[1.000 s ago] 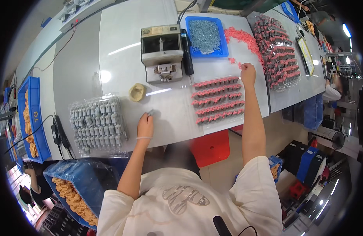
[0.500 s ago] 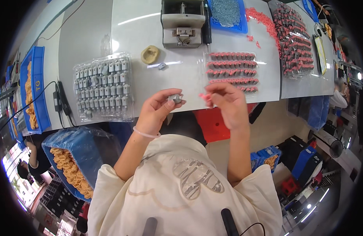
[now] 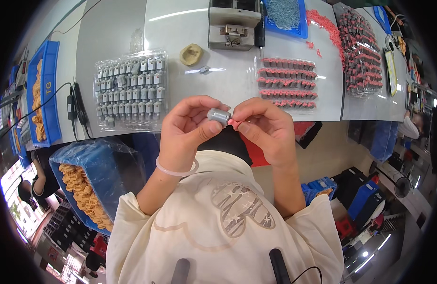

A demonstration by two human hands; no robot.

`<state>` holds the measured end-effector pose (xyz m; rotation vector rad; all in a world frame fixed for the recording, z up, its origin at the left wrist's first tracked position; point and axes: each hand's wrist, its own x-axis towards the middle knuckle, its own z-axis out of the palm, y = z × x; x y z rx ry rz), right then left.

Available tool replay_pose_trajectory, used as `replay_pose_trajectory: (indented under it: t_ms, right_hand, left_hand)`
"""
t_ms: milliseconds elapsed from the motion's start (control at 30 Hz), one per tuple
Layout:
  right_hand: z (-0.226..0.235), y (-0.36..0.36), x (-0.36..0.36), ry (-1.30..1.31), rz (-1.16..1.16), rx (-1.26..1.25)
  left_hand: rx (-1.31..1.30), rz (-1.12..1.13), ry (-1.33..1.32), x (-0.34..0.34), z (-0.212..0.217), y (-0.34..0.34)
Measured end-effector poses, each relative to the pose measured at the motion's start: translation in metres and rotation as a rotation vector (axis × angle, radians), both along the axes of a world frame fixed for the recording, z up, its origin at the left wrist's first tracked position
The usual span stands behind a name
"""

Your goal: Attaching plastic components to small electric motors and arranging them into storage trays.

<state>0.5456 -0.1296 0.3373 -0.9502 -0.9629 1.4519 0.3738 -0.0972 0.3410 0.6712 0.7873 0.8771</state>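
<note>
At the near edge of the surface (image 3: pixel 176 35), a grey cylinder (image 3: pixel 218 115), probably stiff and best gripped by its sides, is pinched in the left hand (image 3: pixel 183 130); a light-looking pink part (image 3: pixel 234 123) is pinched beside it by the right hand (image 3: pixel 273 130).

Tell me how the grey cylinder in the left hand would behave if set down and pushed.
The grey cylinder looks stiff, given its metallic sheen. Its rounded side suggests it might roll. Its smooth surface could feel slippery.
</note>
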Motion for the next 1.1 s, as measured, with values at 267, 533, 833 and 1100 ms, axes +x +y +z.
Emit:
replay_pose_trajectory:
  t_ms: [267, 533, 833, 1100]
  right_hand:
    - [0.001, 0.003, -0.007, 0.09, -0.054, 0.005]
    - [0.005, 0.003, -0.008, 0.057, -0.2, -0.202]
    - [-0.001, 0.001, -0.001, 0.048, -0.146, -0.045]
    - [0.009, 0.004, 0.0, -0.266, -0.072, 0.236]
  left_hand:
    - [-0.116, 0.065, -0.14, -0.002, 0.0, 0.002]
    - [-0.123, 0.007, -0.073, -0.005, 0.0, 0.014]
    - [-0.078, -0.039, -0.19, -0.01, -0.012, 0.006]
    - [0.121, -0.019, -0.113, -0.011, -0.01, -0.001]
